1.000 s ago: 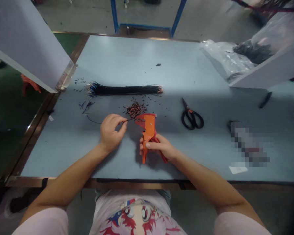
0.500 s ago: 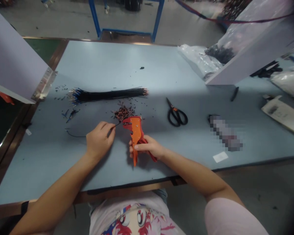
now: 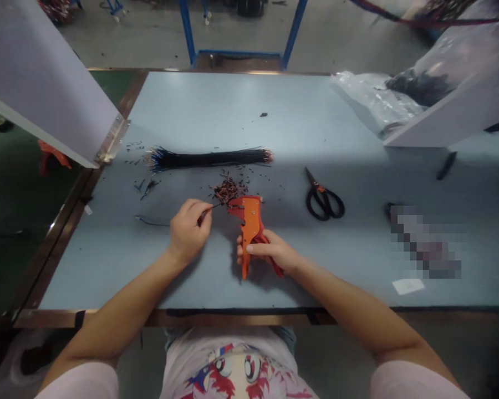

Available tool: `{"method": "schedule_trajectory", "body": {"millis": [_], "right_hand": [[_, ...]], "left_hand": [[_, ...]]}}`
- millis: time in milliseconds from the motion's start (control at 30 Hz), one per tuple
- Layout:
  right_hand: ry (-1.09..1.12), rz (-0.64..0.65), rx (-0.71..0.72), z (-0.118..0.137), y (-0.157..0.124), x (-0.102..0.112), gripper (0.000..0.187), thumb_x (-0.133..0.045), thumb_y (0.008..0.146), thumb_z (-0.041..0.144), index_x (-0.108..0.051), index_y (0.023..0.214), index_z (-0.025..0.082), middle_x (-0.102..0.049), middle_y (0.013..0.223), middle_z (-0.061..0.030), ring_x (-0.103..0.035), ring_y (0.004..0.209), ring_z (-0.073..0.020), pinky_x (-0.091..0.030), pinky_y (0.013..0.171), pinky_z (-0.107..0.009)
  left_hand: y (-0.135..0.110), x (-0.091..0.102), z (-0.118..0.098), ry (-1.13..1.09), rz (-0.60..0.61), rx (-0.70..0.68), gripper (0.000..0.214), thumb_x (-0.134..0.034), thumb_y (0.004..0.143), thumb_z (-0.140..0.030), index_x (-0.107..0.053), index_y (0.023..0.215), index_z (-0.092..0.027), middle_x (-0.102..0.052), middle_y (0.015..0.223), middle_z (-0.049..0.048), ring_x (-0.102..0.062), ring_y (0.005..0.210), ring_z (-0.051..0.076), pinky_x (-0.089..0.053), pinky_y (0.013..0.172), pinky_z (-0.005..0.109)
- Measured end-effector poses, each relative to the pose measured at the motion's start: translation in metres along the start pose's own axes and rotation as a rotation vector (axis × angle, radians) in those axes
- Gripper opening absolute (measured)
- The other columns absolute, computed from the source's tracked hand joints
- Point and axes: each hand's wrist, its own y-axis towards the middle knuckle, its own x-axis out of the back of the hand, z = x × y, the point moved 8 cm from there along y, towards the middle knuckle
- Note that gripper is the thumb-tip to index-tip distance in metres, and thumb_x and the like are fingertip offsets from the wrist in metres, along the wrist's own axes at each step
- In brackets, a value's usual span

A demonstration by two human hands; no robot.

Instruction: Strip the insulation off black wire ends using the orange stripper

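Observation:
My left hand (image 3: 190, 230) pinches a thin black wire (image 3: 152, 223); its tail trails left over the table and its short front end points at the tool's jaws. Wrapped round the handles of an orange and red wire stripper (image 3: 251, 221) is my right hand (image 3: 274, 250). The stripper's head points away from me, with its jaws facing left. Whether the wire's tip lies inside the jaws I cannot tell. Just beyond the jaws is a pile of small copper-coloured and black scraps (image 3: 228, 189). Behind it lies a long bundle of black wires (image 3: 212, 159) with bare ends.
Black-handled scissors (image 3: 324, 202) lie right of the stripper. Farther right are a blurred-out object (image 3: 424, 238), a white slip (image 3: 408, 286) and a black strip (image 3: 446, 165). Upright panels (image 3: 62, 83) flank the table, with plastic bags (image 3: 378, 102) by the right one.
The whole view has shifted, so the table's contents appear farther right. Both hands keep their hold on the wire and the stripper, and the wire's front end still points at the jaws.

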Motion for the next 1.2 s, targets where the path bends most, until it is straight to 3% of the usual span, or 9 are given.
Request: {"method": "schedule_trajectory", "body": {"millis": [267, 700, 1200], "right_hand": [[-0.007, 0.016, -0.005, 0.0, -0.001, 0.0, 0.035, -0.075, 0.066, 0.027, -0.057, 0.092, 0.012, -0.066, 0.079, -0.0056, -0.068, 0.07, -0.0214, -0.056, 0.062, -0.036], [0.066, 0.134, 0.038, 0.002, -0.003, -0.008, 0.034, -0.074, 0.069, 0.027, -0.059, 0.095, 0.011, -0.066, 0.079, -0.0058, -0.068, 0.072, -0.0213, -0.055, 0.067, -0.037], [-0.046, 0.14, 0.056, 0.003, -0.004, -0.012, 0.034, -0.075, 0.07, 0.026, -0.057, 0.095, 0.01, -0.065, 0.081, -0.0056, -0.066, 0.072, -0.0174, -0.055, 0.07, -0.034]], "left_hand": [[0.0, -0.004, 0.003, -0.038, 0.053, 0.074, 0.008, -0.056, 0.084, -0.02, -0.063, 0.083, -0.017, -0.06, 0.076, 0.0003, -0.05, 0.062, 0.009, -0.04, 0.062, 0.022], [0.001, 0.005, -0.009, -0.092, -0.035, -0.024, 0.008, -0.058, 0.081, -0.016, -0.065, 0.085, -0.017, -0.06, 0.074, 0.0011, -0.05, 0.062, 0.009, -0.041, 0.059, 0.022], [-0.007, 0.002, -0.016, -0.04, -0.004, -0.121, 0.013, -0.06, 0.078, -0.015, -0.065, 0.09, -0.019, -0.062, 0.081, 0.0012, -0.053, 0.061, 0.007, -0.042, 0.057, 0.019]]}}
